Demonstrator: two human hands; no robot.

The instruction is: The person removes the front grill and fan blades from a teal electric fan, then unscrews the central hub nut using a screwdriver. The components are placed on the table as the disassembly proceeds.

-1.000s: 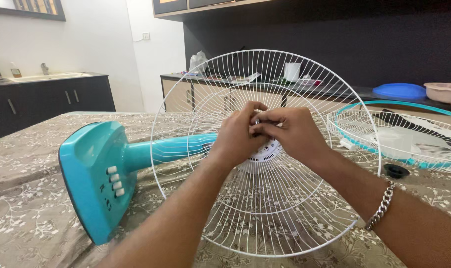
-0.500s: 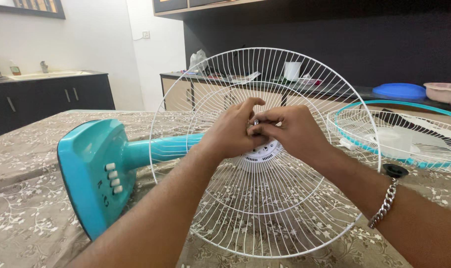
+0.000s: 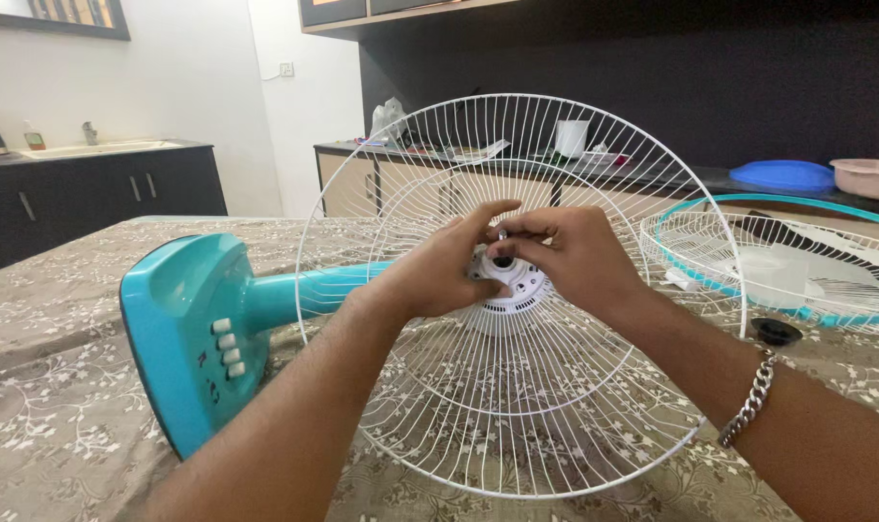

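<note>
A teal pedestal fan lies on its side on the table, its base (image 3: 183, 329) with white buttons to the left. Its white wire rear grille (image 3: 517, 425) stands upright in front of me. My left hand (image 3: 439, 275) grips the white hub (image 3: 517, 285) at the grille's centre, thumb on its rim and forefinger stretched up. My right hand (image 3: 575, 256) pinches a small metal part (image 3: 502, 233) just above the hub's dark centre hole. The fingertips of both hands touch there. A chain bracelet hangs on my right wrist.
A second grille with a teal rim (image 3: 778, 208) lies flat at the right, a small black cap (image 3: 775, 332) beside it. A patterned cloth (image 3: 53, 406) covers the table. Behind are a counter with a blue lid (image 3: 782, 176) and pink basin (image 3: 869, 179), and a sink cabinet (image 3: 91, 184).
My hands have drawn slightly apart over the hub, so its white face and dark centre hole now show. My left forefinger has straightened upward. The fan and grille have barely shifted.
</note>
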